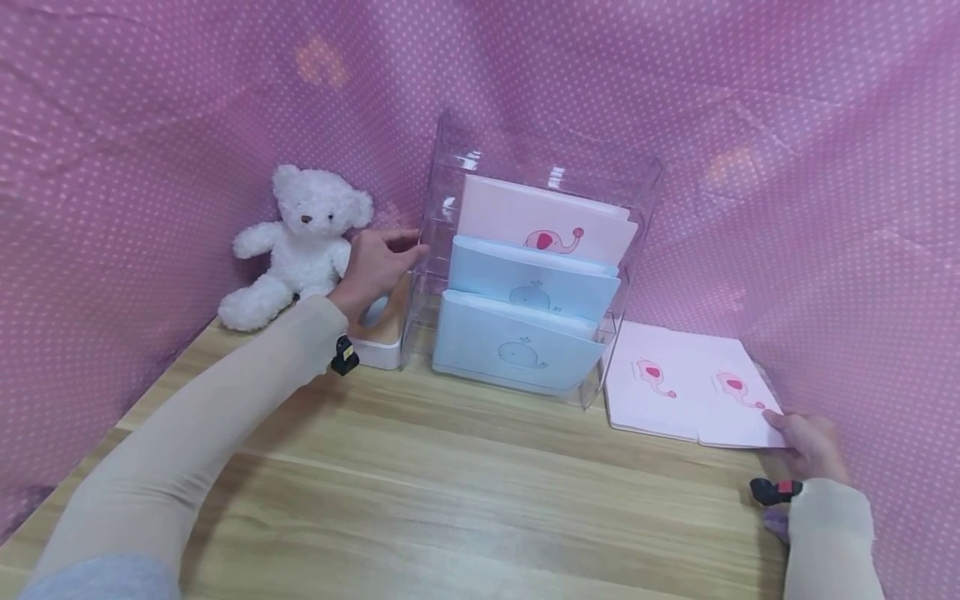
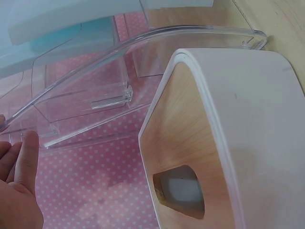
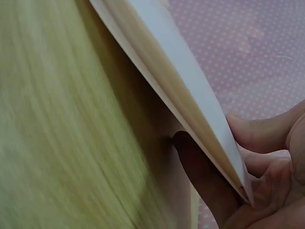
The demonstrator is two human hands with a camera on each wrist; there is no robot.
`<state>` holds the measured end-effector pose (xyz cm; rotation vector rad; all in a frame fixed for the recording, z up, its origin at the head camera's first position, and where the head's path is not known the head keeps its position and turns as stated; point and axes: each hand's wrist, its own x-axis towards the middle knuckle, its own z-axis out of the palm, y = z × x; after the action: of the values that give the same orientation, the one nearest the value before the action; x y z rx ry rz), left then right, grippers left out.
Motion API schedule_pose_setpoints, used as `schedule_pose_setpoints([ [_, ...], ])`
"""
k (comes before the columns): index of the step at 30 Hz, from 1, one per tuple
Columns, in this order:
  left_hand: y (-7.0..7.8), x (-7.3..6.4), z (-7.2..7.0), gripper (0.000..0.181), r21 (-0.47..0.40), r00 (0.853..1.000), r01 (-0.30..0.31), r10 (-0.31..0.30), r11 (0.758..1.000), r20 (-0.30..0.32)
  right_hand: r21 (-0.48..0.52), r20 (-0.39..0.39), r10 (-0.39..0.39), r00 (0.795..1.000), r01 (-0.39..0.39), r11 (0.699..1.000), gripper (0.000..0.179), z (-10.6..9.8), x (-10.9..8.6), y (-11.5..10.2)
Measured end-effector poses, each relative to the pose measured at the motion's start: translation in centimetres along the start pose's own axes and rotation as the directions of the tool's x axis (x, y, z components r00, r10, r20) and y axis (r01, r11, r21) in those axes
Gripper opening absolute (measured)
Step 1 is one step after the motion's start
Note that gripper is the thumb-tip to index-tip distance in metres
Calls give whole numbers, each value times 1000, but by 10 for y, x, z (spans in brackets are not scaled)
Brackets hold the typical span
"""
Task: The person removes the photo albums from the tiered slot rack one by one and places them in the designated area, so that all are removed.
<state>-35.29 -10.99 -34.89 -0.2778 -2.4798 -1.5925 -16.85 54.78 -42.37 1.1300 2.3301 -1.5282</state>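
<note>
In the head view a clear acrylic rack point(image 1: 647, 225) holds a pink elephant booklet point(image 1: 495, 212) at the back and blue whale booklets point(image 1: 480, 333) in front. My left hand point(image 1: 377, 265) pinches the rack's left side edge; in the left wrist view, fingertips show on both sides of the clear rail point(image 2: 157, 32). At the right lie two pink elephant booklets side by side. My right hand point(image 1: 813, 446) grips the near corner of the right-hand booklet point(image 1: 731, 367), thumb on top and fingers beneath. In the right wrist view that booklet's edge point(image 3: 176, 86) stands tilted above the wood.
A white box with a wood-look face point(image 2: 186, 119) and a hole stands just left of the rack. Behind it sits a white teddy bear point(image 1: 307, 250). Pink dotted cloth point(image 1: 825, 167) hangs round the wooden table point(image 1: 450, 483). The left-hand pink booklet point(image 1: 637, 408) lies beside the rack.
</note>
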Motion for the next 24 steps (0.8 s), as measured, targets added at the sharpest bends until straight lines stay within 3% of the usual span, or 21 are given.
schedule_pose_setpoints([
  [4,0,0,0,43,1,1000,6,-6,1000,5,-244,11,-52,999,54,968,68,-1,-2,0],
  [8,-1,0,0,43,7,1000,0,0,1000,5,-365,5,-57,998,55,930,77,1,-3,-2],
  [16,-3,1,0,43,3,1000,-3,3,1000,6,-399,-43,-71,997,48,916,75,7,-3,-6],
  [24,0,-3,-1,43,18,1000,-5,5,1000,6,-328,-42,-54,998,37,944,79,8,-1,-6],
])
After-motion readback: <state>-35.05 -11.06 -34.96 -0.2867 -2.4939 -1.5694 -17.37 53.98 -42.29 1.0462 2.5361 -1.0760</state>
